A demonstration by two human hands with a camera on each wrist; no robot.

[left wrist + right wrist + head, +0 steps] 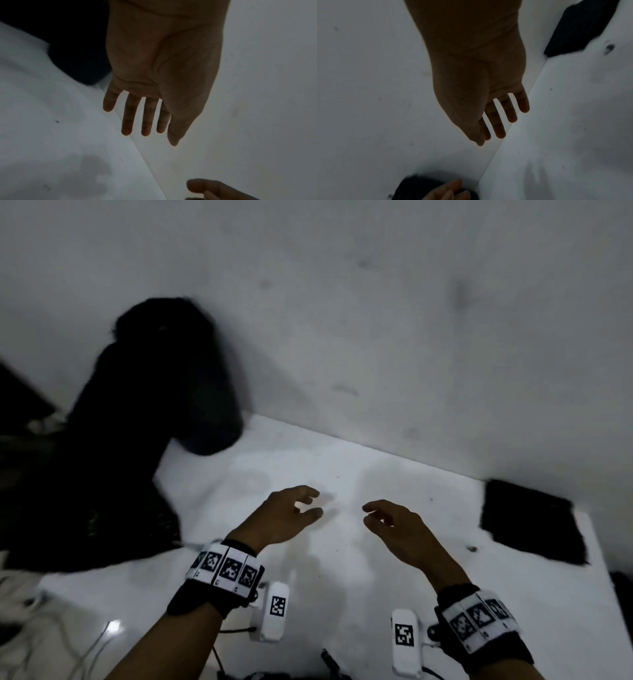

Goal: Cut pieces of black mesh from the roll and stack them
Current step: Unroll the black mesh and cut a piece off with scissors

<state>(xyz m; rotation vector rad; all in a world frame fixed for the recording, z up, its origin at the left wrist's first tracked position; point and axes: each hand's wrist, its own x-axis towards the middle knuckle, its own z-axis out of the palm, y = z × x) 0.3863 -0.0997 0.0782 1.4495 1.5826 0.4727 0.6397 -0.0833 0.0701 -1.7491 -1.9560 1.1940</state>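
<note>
A thick roll of black mesh (161, 378) leans against the wall at the back left, its loose end (102, 508) spread over the table's left side. A stack of cut black mesh pieces (532, 522) lies flat at the table's right edge. My left hand (291, 515) and right hand (390, 522) hover over the middle of the white table (342, 559), fingers loosely spread, holding nothing. In the left wrist view the left hand (154, 94) shows straight, parted fingers beside the roll (77, 60). In the right wrist view the right hand (488, 108) is likewise empty, with the stack (580, 29) beyond it.
A pale wall (376, 320) rises just behind the table. White cables (68, 645) lie tangled at the lower left. A small dark speck (472, 548) sits near the stack. No scissors or cutting tool shows in any view.
</note>
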